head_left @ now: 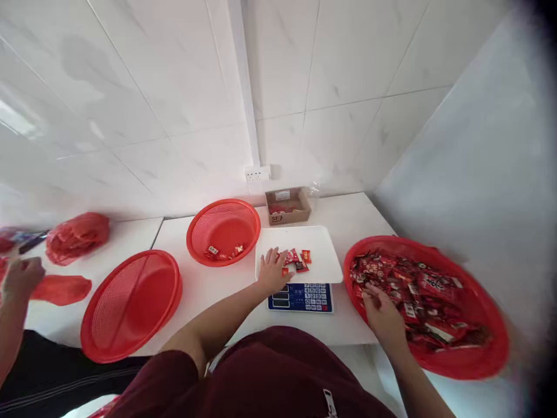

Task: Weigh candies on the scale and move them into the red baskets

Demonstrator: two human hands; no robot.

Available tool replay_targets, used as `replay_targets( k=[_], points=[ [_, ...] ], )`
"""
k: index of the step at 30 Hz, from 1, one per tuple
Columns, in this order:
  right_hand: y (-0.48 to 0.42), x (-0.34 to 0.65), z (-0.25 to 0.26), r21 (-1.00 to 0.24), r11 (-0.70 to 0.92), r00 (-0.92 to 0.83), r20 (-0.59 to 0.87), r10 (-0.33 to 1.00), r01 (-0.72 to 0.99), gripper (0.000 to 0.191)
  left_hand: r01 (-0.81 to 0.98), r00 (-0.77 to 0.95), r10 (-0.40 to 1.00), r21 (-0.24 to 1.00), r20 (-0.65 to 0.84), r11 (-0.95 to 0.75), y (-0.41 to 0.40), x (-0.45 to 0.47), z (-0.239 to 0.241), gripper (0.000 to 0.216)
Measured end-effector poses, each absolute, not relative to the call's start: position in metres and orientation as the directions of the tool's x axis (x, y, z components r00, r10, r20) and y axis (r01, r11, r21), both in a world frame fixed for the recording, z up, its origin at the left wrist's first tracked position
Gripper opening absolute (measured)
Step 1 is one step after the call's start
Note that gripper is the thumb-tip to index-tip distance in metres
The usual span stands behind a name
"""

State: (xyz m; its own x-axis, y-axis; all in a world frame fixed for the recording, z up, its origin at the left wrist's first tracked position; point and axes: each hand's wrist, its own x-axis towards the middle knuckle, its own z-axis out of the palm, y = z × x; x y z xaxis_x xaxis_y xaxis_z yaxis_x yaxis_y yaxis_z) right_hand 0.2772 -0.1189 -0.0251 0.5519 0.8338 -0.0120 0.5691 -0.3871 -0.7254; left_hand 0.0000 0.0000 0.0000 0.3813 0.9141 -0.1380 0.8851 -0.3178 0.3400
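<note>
A blue scale [301, 296] with a white tray [324, 261] sits in front of me on the white table. A few red wrapped candies [298, 258] lie on the tray. My left hand [273, 271] rests flat on the tray's left side, fingers spread, touching the candies. My right hand [383, 307] reaches into the big red basket [478, 360] full of wrapped candies [429, 307] at the right, fingers curled among them; what they hold is hidden.
A red basket [223, 231] with a few candies stands behind the scale, an empty red basket [130, 305] at the left. A cardboard box [288, 206] sits by the wall. Red bags [77, 235] lie far left, where another person's hand [21, 278] works.
</note>
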Motion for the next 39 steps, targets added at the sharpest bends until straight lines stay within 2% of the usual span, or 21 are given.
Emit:
replay_targets(
  k=[4,7,10,15,19,23,25,28,33,37,39],
  points=[
    [-0.126,0.28,-0.039,-0.727,-0.348,0.511,0.004,0.86,0.592,0.047,0.847,0.497,0.847,0.318,-0.188,-0.426,0.001,0.023,-0.009,0.081],
    [-0.133,0.28,-0.049,-0.725,-0.337,0.494,0.005,0.869,0.601,0.047,0.775,0.615,0.778,0.277,-0.129,-0.568,0.004,0.035,-0.014,0.073],
    [-0.137,0.279,-0.053,-0.713,-0.362,0.49,-0.03,0.871,0.601,0.049,0.741,0.659,0.746,0.253,-0.094,-0.622,0.013,0.043,-0.017,0.064],
    [-0.136,0.28,-0.05,-0.728,-0.364,0.451,-0.085,0.889,0.581,0.049,0.792,0.594,0.797,0.249,-0.107,-0.557,0.034,0.049,-0.017,0.057],
    [-0.134,0.286,-0.048,-0.769,-0.381,0.428,-0.156,0.89,0.513,0.053,0.841,0.512,0.856,0.246,-0.074,-0.482,0.04,0.057,-0.018,0.064],
    [-0.132,0.297,-0.052,-0.796,-0.398,0.361,-0.244,0.9,0.455,0.054,0.846,0.512,0.855,0.223,-0.083,-0.485,0.04,0.063,-0.019,0.068],
    [-0.131,0.307,-0.058,-0.781,-0.396,0.304,-0.274,0.912,0.482,0.053,0.838,0.529,0.842,0.22,-0.103,-0.499,0.042,0.064,-0.018,0.068],
    [-0.132,0.328,-0.07,-0.693,-0.36,0.227,-0.279,0.933,0.624,0.05,0.849,0.496,0.865,0.253,-0.081,-0.463,0.04,0.06,-0.013,0.072],
    [-0.126,0.355,-0.086,-0.496,-0.237,0.123,-0.253,0.96,0.835,0.056,0.863,0.273,0.958,0.419,0.085,-0.283,0.002,0.042,-0.008,0.07],
    [-0.113,0.353,-0.083,-0.259,-0.209,0.088,-0.41,0.908,0.943,0.062,0.803,0.207,0.948,0.511,0.242,-0.306,-0.061,0.023,-0.01,0.062],
    [-0.107,0.347,-0.079,-0.15,-0.181,0.089,-0.477,0.874,0.972,0.06,0.765,0.239,0.943,0.553,0.233,-0.33,-0.091,0.017,-0.012,0.052]
  ],
)
